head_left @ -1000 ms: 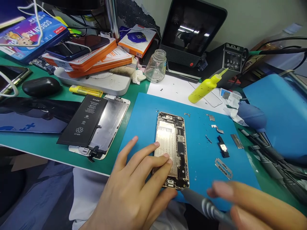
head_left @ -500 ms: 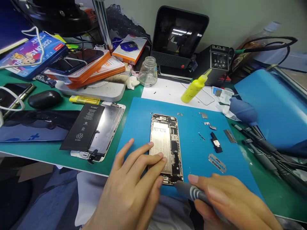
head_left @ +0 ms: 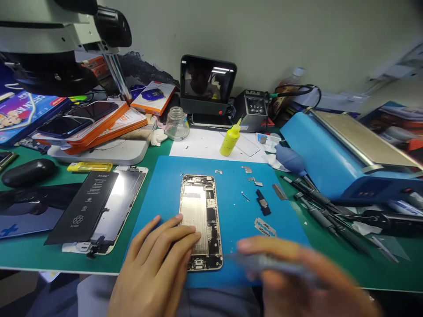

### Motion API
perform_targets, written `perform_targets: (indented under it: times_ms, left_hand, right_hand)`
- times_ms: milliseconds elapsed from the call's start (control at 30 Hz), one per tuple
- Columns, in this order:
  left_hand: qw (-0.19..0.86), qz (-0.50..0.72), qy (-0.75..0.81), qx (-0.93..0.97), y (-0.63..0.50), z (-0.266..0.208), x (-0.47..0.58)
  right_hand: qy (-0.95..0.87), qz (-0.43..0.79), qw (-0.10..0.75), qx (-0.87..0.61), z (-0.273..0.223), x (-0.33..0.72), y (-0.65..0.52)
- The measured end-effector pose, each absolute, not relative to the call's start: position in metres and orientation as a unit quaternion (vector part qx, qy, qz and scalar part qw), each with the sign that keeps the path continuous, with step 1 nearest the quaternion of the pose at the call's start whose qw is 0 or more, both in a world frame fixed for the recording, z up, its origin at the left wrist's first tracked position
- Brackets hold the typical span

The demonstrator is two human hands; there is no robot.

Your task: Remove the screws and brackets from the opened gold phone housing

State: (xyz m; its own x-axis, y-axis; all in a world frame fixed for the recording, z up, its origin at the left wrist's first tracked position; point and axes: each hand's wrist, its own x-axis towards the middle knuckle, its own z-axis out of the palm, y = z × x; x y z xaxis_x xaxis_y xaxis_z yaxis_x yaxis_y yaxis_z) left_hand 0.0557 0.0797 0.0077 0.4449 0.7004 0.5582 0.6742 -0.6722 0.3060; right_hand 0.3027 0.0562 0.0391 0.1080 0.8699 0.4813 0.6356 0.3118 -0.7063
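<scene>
Shifted right of the phone chassis (head_left: pixel 200 220), my right hand (head_left: pixel 297 281) grips the screwdriver (head_left: pixel 264 263); left hand (head_left: pixel 155 268) lies open, pinning its lower-left edge.

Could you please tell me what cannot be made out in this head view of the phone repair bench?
- Right hand: motion-blurred; the grey tool it holds is smeared, so its tip is unreadable.
- Opened phone: its lower left is covered by the left hand.
- Small screws on the blue mat: too small to identify.
- Microscope: cut off by the top edge.
</scene>
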Motion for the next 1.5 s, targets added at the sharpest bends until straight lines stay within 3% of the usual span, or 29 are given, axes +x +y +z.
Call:
perform_targets:
  times_ms: [300,733,967,1133,1333,1500]
  left_hand:
    - [-0.042,0.298,0.391,0.870,0.081,-0.002,0.047]
    - [0.010,0.321,0.401,0.858,0.082,-0.005,0.048]
    - [-0.016,0.333,0.457,0.824,0.088,0.053,0.041]
    - [-0.078,0.232,0.395,0.886,0.151,0.106,0.067]
    - [-0.086,0.087,0.386,0.914,0.244,0.095,0.109]
    - [-0.079,0.007,0.390,0.917,0.259,0.081,0.121]
  right_hand:
    - [-0.676,0.076,0.436,-0.589,0.063,0.314,0.113]
    - [-0.711,0.075,0.430,-0.551,0.051,0.315,0.123]
    - [-0.604,0.079,0.528,-0.592,0.053,0.315,0.106]
    - [-0.510,0.078,0.627,-0.584,0.061,0.305,0.094]
    - [-0.480,0.093,0.668,-0.562,0.061,0.304,0.089]
    - [-0.460,0.105,0.699,-0.538,0.060,0.302,0.087]
